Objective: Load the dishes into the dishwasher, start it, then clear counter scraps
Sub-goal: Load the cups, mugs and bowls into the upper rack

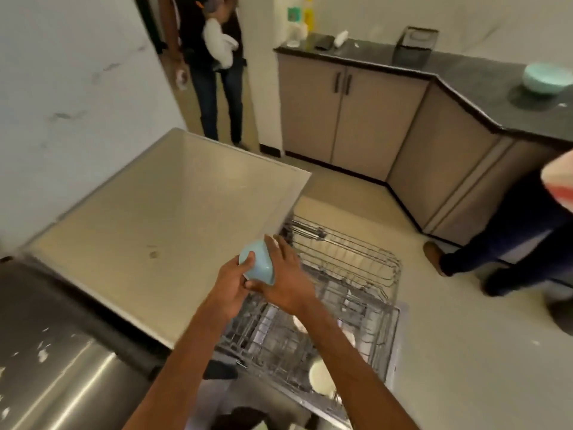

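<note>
Left hand (231, 282) has fingers curled onto the near end of the pale blue bowl (258, 265); right hand (286, 276) clamps it, thumb beneath, fingers laid fairly straight along the far side. Both grips are closed on it, nothing slack. Bowl is at frame centre, tipped on its side between the palms, likely being turned for mouth-down stowing. It is held in air, just left of the pulled-out upper rack (366, 259) and above the lower rack (279, 342), where white dishes (322, 380) already sit, lower centre. A teal bowl (545, 79) waits on the dark counter (465, 72), upper right. So loading looks unfinished.
</note>
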`<control>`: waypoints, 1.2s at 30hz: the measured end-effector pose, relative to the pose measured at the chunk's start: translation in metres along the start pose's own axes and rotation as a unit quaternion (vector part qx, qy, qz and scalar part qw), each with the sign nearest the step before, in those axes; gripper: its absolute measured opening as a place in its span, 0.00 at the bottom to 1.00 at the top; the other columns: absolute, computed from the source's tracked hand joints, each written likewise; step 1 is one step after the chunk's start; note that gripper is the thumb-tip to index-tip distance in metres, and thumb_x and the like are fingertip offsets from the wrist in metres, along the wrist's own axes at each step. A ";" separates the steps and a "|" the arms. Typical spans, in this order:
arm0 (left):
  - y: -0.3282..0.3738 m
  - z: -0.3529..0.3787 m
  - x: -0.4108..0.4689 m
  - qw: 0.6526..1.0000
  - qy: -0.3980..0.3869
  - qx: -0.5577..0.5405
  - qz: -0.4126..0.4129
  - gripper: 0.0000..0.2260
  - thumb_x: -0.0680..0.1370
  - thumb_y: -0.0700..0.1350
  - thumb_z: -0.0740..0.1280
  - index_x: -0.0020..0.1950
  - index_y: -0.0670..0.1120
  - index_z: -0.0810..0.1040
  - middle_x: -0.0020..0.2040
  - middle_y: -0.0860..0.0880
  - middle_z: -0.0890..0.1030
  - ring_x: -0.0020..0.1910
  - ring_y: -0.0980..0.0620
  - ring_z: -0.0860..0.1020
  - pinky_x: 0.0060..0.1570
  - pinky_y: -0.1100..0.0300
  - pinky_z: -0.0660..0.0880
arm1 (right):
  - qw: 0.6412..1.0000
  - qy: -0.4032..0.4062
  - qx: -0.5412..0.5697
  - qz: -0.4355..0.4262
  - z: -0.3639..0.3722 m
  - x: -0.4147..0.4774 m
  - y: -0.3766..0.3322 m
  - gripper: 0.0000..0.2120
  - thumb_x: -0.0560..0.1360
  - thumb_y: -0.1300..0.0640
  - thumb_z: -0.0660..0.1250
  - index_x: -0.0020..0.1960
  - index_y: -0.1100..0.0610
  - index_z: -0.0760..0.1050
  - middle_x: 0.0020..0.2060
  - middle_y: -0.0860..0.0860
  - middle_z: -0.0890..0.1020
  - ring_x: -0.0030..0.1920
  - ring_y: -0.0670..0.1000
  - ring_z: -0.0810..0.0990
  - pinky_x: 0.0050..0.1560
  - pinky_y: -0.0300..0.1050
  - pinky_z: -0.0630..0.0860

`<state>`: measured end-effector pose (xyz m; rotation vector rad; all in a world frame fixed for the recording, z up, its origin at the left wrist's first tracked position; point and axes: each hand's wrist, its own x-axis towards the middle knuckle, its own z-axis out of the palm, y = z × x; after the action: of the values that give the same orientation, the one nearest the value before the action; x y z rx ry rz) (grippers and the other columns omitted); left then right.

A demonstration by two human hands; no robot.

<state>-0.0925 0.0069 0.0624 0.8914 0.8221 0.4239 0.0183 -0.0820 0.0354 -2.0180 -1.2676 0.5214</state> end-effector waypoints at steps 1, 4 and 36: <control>-0.004 0.014 0.009 1.000 -0.013 0.017 -0.018 0.32 0.69 0.55 0.76 0.65 0.36 0.75 0.56 0.38 0.82 0.46 0.45 0.83 0.32 0.61 0.79 | 1.000 0.012 -0.002 0.019 -0.008 -0.002 0.014 0.50 0.71 0.36 0.71 0.81 0.51 0.47 0.80 0.52 0.53 0.78 0.58 0.52 0.72 0.60 0.64; -0.017 0.053 0.034 0.992 -0.072 0.084 -0.067 0.24 0.75 0.49 0.67 0.67 0.36 0.74 0.51 0.40 0.83 0.43 0.48 0.83 0.32 0.59 0.80 | 0.994 0.060 0.025 0.082 -0.026 -0.013 0.053 0.47 0.71 0.34 0.70 0.80 0.49 0.51 0.78 0.52 0.57 0.75 0.57 0.58 0.70 0.58 0.68; -0.015 0.068 0.301 0.433 -0.105 0.846 0.295 0.24 0.76 0.50 0.67 0.73 0.49 0.72 0.82 0.48 0.43 0.80 0.42 0.43 0.75 0.35 0.50 | 0.888 0.026 -0.130 0.441 0.033 0.055 0.375 0.24 0.81 0.50 0.62 0.76 0.50 0.62 0.78 0.57 0.59 0.77 0.60 0.58 0.76 0.58 0.56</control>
<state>0.1490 0.1548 -0.0604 3.1591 0.4038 -0.1474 0.2544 -0.1296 -0.2596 -2.7769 -0.3136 0.7154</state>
